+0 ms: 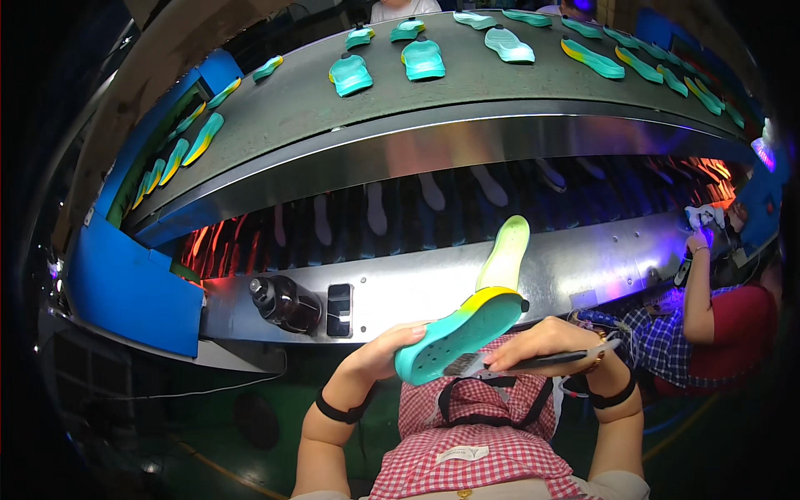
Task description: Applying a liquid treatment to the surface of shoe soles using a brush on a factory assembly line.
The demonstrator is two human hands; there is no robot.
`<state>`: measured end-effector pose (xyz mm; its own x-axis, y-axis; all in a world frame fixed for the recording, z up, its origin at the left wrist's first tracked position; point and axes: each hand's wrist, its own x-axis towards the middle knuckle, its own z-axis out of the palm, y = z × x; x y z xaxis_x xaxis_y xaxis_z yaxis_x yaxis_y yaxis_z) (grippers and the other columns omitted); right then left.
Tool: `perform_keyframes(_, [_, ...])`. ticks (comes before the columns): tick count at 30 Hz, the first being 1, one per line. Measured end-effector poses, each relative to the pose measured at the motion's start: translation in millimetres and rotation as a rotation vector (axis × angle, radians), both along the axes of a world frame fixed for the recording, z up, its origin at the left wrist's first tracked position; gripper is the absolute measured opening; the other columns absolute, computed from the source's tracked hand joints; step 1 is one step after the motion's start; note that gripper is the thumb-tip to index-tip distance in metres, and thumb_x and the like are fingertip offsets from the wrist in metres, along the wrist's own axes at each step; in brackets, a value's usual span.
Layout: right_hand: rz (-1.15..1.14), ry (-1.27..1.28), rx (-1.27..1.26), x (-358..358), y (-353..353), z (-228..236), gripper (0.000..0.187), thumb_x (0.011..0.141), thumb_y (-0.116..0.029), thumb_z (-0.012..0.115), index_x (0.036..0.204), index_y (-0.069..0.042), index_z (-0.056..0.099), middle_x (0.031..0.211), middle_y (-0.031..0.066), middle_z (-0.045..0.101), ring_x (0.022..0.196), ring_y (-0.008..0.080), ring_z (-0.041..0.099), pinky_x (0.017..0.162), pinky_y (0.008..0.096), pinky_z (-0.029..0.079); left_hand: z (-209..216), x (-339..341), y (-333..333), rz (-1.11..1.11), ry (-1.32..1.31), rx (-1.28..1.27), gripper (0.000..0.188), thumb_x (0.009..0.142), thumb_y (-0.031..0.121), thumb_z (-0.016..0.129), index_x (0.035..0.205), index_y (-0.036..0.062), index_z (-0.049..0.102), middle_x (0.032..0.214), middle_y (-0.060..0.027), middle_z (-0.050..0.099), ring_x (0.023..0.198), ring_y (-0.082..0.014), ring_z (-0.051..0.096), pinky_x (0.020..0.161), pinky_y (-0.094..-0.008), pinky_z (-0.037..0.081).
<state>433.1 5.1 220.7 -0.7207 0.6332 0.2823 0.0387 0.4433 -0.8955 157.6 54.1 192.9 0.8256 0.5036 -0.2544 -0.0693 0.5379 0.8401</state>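
My left hand (385, 350) grips the heel or toe end of a teal and yellow shoe sole (462, 329), which is tilted up in front of my checked apron. Small holes dot the face of the sole. My right hand (546, 340) is closed around a brush (546, 362) with a dark handle. Its greyish bristles lie against the lower part of the sole. Just beyond the held sole, a pale yellow-green sole (507, 250) lies on the metal ledge (408, 287).
A dark bottle (286, 304) and a phone-like black object (339, 310) rest on the ledge. An upper conveyor belt (275, 112) carries several soles. More soles lie on the lower slatted conveyor (400, 212), glowing red at both ends. A co-worker's arm (700, 283) is at right.
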Motion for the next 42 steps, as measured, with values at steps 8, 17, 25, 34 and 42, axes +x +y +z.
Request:
perform_keyframes(8, [-0.233,0.117,-0.014,-7.4,-8.0,-22.1,0.022,0.072,0.000,0.066,0.094,-0.001,0.063,0.098,0.0136,0.063,0.092,0.0233,0.062,0.081,0.0300,0.049,20.6,-18.0,-2.5,0.127,-0.013,0.189,0.062,0.082,0.037,0.046,0.125,-0.0068,0.038,0.117,-0.0175,0.051,0.102,-0.0197,0.051,0.089,-0.0280,0.040])
perform_keyframes(17, [-0.414,0.149,-0.097,-32.1,-11.4,-17.8,0.020,0.071,-0.001,0.067,0.091,0.000,0.065,0.090,0.0124,0.065,0.090,0.0198,0.061,0.078,0.0282,0.049,-50.6,33.4,-10.4,0.448,-0.603,-0.421,0.096,0.074,0.077,0.014,0.134,0.0028,0.025,0.126,-0.0207,0.041,0.115,-0.0376,0.041,0.098,-0.0502,0.031])
perform_keyframes(25, [-0.545,-0.076,0.499,-64.4,-18.0,-42.0,0.017,0.065,-0.008,0.067,0.081,-0.007,0.060,0.084,0.0080,0.063,0.075,0.0232,0.062,0.067,0.0296,0.050,-63.4,44.8,-9.5,0.667,-0.509,-0.391,0.087,0.076,0.075,0.016,0.121,0.0052,0.042,0.106,-0.0145,0.055,0.098,-0.0300,0.053,0.089,-0.0511,0.039])
perform_keyframes(34, [-0.532,0.095,0.147,-53.6,-4.0,-18.8,0.016,0.069,-0.003,0.066,0.085,-0.002,0.063,0.085,0.0115,0.064,0.078,0.0233,0.063,0.071,0.0311,0.050,-36.0,52.7,-17.8,0.743,-0.474,-0.257,0.089,0.073,0.078,0.020,0.123,0.0066,0.039,0.098,-0.0110,0.054,0.093,-0.0282,0.051,0.089,-0.0519,0.037])
perform_keyframes(42, [-0.460,0.081,0.075,-38.3,-12.4,-18.4,0.018,0.069,-0.002,0.067,0.087,-0.001,0.063,0.092,0.0109,0.064,0.086,0.0239,0.062,0.079,0.0319,0.049,-19.2,44.5,-15.3,0.908,-0.507,-0.227,0.083,0.074,0.075,0.029,0.121,0.0078,0.040,0.102,-0.0117,0.054,0.099,-0.0271,0.051,0.094,-0.0514,0.035])
